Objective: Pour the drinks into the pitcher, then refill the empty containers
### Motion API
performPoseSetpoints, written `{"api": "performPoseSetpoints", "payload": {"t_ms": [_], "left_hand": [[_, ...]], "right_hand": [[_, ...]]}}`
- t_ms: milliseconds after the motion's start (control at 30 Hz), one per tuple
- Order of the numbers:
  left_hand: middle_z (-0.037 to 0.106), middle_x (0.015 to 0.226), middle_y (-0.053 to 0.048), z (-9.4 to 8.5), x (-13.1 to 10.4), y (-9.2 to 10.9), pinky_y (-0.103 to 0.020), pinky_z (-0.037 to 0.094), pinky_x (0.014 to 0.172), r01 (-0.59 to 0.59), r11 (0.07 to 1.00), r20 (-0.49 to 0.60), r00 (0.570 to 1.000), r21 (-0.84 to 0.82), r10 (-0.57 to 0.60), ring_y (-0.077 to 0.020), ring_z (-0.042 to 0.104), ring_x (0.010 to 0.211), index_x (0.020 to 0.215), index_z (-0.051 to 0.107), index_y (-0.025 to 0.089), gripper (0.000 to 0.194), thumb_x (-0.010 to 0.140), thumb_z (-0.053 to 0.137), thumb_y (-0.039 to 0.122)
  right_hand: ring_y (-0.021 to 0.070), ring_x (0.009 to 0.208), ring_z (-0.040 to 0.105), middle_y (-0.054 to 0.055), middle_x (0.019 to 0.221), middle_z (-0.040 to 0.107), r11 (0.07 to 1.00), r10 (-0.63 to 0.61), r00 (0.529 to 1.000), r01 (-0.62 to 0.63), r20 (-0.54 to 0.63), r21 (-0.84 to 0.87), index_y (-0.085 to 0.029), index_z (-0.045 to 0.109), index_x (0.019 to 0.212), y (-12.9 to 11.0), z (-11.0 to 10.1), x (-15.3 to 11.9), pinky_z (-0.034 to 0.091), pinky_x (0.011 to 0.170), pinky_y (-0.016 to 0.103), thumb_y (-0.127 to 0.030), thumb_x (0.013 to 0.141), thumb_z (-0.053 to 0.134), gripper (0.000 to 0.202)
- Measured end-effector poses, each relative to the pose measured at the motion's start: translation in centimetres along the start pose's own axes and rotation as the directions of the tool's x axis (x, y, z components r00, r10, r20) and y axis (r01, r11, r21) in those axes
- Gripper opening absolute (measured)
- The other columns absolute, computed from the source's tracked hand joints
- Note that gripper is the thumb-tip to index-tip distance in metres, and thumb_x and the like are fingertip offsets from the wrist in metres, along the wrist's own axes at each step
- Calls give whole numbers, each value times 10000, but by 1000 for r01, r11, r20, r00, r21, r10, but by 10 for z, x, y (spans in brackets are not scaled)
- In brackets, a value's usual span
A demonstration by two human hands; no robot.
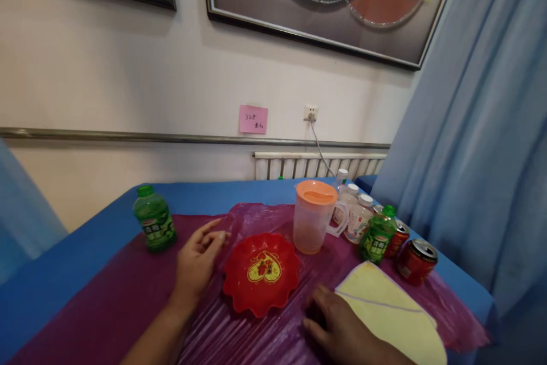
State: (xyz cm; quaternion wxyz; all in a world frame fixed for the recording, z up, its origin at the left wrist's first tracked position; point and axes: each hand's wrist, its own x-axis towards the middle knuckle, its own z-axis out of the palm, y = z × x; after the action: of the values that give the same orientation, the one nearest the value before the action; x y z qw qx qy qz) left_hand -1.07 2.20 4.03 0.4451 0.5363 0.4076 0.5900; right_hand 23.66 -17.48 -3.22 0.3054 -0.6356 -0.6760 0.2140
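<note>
A red plate (261, 275) with a scalloped rim and a yellow heart-shaped print lies between my hands on a purple plastic sheet (128, 296). My left hand (197, 262) is just left of the plate, fingers loosely bent and thumb apart, with nothing visible in it. Resting low on the sheet to the plate's right, my right hand (335, 319) has curled fingers and a gap between thumb and forefinger. It holds nothing that I can see. Beside it lies a folded yellow cloth (388, 308) with a purple edge. Behind the plate stands a clear plastic pitcher (310, 225) with an orange lid.
A green bottle (154, 220) stands at the left on the blue tablecloth. At the right are another green bottle (378, 237), several clear bottles with white caps, such as one bottle (359, 220), and red cans, the nearest can (416, 261) by the edge. A curtain (474, 143) hangs at right.
</note>
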Motion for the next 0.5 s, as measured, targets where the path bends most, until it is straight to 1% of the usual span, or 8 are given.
{"api": "performPoseSetpoints", "payload": {"t_ms": [67, 133, 267, 333, 400, 433, 500], "left_hand": [[744, 759, -14, -6, 12, 6, -289, 563, 724, 13, 997, -111, 994, -77, -22, -171, 686, 708, 1078, 703, 148, 578, 597, 841, 436], [742, 780, -15, -14, 24, 9, -285, 558, 743, 20, 994, -192, 981, -107, -40, -156, 679, 709, 1014, 709, 148, 526, 568, 828, 400], [738, 831, -28, -34, 45, 11, -288, 560, 755, 36, 997, -275, 960, -69, -54, -138, 678, 703, 965, 690, 149, 466, 569, 766, 382], [736, 845, -41, -46, 52, 9, -300, 564, 743, 51, 999, -314, 948, -11, -52, -144, 678, 695, 962, 682, 147, 457, 579, 739, 389], [736, 869, -60, -58, 57, 6, -323, 570, 749, 71, 994, -352, 935, 80, -39, -166, 688, 718, 984, 679, 140, 456, 609, 717, 396], [739, 901, -77, -64, 59, 5, -341, 573, 768, 83, 987, -373, 927, 136, -26, -185, 699, 753, 1013, 677, 131, 464, 630, 706, 394], [736, 1049, -129, -77, 62, 6, -395, 569, 848, 109, 958, -427, 904, 267, 16, -244, 713, 900, 1122, 652, 113, 531, 667, 698, 383]], "right_hand": [[168, 777, 595, 15, 881, 654, 997, 80, 997, -80, 15, -1, -218, 590, 874, -1, 2, 6, 448, 707, 266, -137, 776, 644, 139], [163, 763, 583, 10, 874, 650, 994, 110, 994, -110, 14, 19, -217, 585, 873, 2, 2, 7, 425, 687, 258, -129, 760, 644, 155], [165, 750, 578, 4, 858, 650, 991, 111, 994, -110, -10, 77, -220, 591, 890, 9, 8, 3, 413, 685, 260, -148, 759, 642, 158], [167, 732, 576, 5, 838, 647, 987, 107, 994, -104, -18, 123, -217, 602, 881, 14, 11, 3, 411, 677, 265, -177, 776, 632, 117], [165, 709, 569, 7, 814, 637, 974, 95, 995, -87, -26, 211, -213, 606, 851, 22, 15, 4, 412, 659, 265, -215, 806, 609, 46], [164, 703, 565, 7, 801, 630, 961, 89, 995, -77, -34, 266, -211, 605, 834, 26, 17, 5, 415, 654, 264, -240, 824, 597, 31], [166, 704, 557, 7, 781, 618, 924, 89, 995, -61, -55, 377, -210, 600, 808, 37, 21, 7, 426, 657, 264, -304, 864, 582, 112]]}}
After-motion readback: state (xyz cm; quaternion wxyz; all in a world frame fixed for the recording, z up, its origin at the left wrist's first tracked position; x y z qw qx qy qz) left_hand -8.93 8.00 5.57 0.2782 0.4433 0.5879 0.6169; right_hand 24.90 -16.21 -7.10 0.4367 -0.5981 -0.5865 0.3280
